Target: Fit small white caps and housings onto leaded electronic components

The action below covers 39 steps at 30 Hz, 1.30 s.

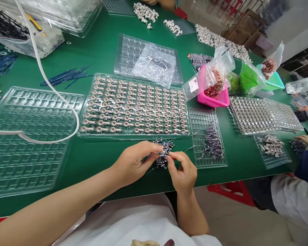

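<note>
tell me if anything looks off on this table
The big tray beyond the left hand has a gap in its front row, fourth from the left, breaking the pattern of pale pieces. Also, a few strands lie stray, left of the pile on the next tray to the right.

The loaded tray (128, 130) is flanked by a second tray (28, 160) (left) and a third tray (197, 130) (right); wired parts (161, 162) are heaped before it.

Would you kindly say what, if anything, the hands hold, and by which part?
The left hand apparently pinches a pale piece; its gripped part, and whether the right hand holds it, cannot be told.
</note>
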Each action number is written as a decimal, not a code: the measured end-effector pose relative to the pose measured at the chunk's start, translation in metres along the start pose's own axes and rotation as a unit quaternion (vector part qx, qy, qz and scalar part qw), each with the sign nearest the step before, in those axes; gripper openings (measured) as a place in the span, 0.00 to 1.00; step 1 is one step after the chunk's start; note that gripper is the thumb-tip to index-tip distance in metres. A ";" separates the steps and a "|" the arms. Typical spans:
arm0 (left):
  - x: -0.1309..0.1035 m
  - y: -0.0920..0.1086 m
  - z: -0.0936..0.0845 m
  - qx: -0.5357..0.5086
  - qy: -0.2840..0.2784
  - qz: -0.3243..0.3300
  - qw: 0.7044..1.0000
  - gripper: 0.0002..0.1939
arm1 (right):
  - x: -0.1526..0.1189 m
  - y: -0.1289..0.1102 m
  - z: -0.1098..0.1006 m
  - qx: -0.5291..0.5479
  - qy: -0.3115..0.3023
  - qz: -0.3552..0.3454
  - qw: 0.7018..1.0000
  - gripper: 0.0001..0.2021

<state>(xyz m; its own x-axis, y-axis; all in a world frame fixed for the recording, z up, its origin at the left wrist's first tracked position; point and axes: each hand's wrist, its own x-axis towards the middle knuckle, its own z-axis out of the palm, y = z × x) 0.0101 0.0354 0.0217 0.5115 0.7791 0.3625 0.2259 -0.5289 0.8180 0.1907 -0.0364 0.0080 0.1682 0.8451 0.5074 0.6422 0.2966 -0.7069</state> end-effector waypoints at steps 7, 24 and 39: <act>0.003 0.001 -0.002 0.017 0.000 0.035 0.999 0.11 | 0.001 0.001 0.000 -0.010 -0.005 -0.012 1.000 0.09; 0.002 -0.001 -0.001 0.018 -0.014 0.033 0.999 0.12 | 0.004 0.002 0.001 -0.006 -0.024 -0.063 0.998 0.14; 0.002 0.006 0.000 -0.028 0.022 0.036 0.999 0.14 | 0.001 -0.003 -0.005 0.080 -0.031 0.032 0.996 0.14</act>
<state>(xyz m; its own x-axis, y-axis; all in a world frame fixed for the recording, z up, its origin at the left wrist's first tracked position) 0.0127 0.0340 0.0279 0.4869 0.7548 0.4396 0.1427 -0.5653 0.8125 0.1927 -0.0387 0.0129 0.1546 0.8893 0.4304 0.5028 0.3042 -0.8091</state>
